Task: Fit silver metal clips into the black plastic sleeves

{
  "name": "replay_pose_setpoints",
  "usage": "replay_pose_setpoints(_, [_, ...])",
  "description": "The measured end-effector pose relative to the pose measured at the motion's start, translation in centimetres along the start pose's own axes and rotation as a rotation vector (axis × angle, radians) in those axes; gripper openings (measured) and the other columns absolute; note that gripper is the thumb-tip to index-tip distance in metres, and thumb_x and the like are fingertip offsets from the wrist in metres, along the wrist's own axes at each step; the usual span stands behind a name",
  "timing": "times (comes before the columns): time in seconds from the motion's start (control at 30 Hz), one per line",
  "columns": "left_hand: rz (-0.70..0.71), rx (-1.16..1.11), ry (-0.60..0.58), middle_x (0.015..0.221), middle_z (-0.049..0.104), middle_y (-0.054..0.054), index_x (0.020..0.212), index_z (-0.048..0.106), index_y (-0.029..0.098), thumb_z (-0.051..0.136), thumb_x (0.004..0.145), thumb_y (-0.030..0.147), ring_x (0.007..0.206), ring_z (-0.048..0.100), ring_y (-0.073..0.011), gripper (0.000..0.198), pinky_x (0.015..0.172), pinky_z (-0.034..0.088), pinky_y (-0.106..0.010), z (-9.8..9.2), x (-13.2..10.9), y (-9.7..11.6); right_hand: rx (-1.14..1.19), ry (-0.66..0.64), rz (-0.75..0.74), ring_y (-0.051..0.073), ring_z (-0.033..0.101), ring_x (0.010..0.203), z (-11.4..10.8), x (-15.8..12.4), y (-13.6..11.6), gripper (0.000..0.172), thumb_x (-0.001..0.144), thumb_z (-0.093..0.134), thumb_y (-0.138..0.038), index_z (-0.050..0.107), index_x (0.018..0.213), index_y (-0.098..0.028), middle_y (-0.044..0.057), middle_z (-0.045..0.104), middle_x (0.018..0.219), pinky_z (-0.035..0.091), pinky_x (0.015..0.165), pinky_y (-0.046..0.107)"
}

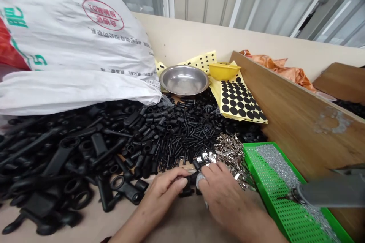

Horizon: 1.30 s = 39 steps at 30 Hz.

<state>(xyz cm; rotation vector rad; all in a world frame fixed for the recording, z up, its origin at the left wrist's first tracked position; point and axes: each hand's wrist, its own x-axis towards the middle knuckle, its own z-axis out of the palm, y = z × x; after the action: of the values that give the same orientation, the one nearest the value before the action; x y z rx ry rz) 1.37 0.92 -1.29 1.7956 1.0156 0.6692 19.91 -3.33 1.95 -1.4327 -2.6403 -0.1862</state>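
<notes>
At the front middle of the table, my left hand (168, 186) has its thumb and forefinger pressed together. What they pinch is too small to make out. My right hand (224, 188) is closed just beside it, fingers curled down over something hidden; grey wrapping (200, 178) covers part of one finger. Between and below the fingertips lie small black parts (186, 190). Shiny metal pieces (207, 157) show just beyond the right fingers. A pile of thin metal clips (229, 150) lies to their right, and black screws (194, 134) are heaped behind.
Large black plastic handles (61, 155) cover the left side. Behind stand a white sack (71, 38), a steel bowl (184, 79), a yellow bowl (224, 70) and black-dot sticker sheets (241, 100). On the right are a green basket (256, 171) of small silvery pieces, a power screwdriver (330, 190) and a wooden board (273, 102).
</notes>
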Motion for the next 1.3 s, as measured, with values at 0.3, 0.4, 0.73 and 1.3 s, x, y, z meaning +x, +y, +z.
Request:
replay_pose_setpoints(0.3, [0.100,0.057,-0.014,0.081,0.063,-0.004,0.090,0.066,0.018,0.050,0.084,0.024,0.069,0.056,-0.0168,0.018,0.064,0.043,-0.026,0.2,-0.4,1.2,0.249,0.010,0.039,0.021,0.050,0.082,0.3,-0.3,0.2,0.027,0.071,0.039,0.002,0.053,0.084,-0.018,0.006,0.057,0.086,0.042,0.076,0.034])
replay_pose_setpoints(0.4, [0.064,-0.139,0.005,0.083,0.063,-0.005,0.095,0.066,0.018,0.051,0.083,0.027,0.072,0.056,-0.0177,0.021,0.066,0.045,-0.027,0.1,-0.6,1.0,0.401,0.067,0.130,0.019,0.051,0.080,0.6,-0.3,0.4,0.029,0.068,0.036,0.003,0.052,0.081,-0.018,0.005,0.057,0.085,0.045,0.075,0.031])
replay_pose_setpoints(0.73, [-0.030,-0.189,0.098,0.085,0.070,-0.003,0.097,0.067,0.021,0.056,0.082,0.028,0.075,0.063,-0.0182,0.020,0.069,0.049,-0.025,1.0,-1.3,0.0,0.469,0.170,0.242,0.019,0.054,0.107,1.4,-2.1,-0.9,0.050,0.063,0.034,0.001,0.048,0.106,-0.020,0.007,0.061,0.111,0.047,0.089,0.032])
replay_pose_setpoints(1.3, [0.351,0.063,0.152,0.094,0.069,-0.003,0.104,0.060,0.026,0.053,0.083,0.010,0.086,0.064,-0.0178,0.027,0.077,0.050,-0.024,1.7,-2.5,0.3,0.661,-0.028,0.373,0.017,0.046,0.120,4.1,-5.7,-1.1,0.057,0.074,0.036,-0.002,0.037,0.127,-0.025,0.004,0.050,0.131,0.044,0.096,0.031])
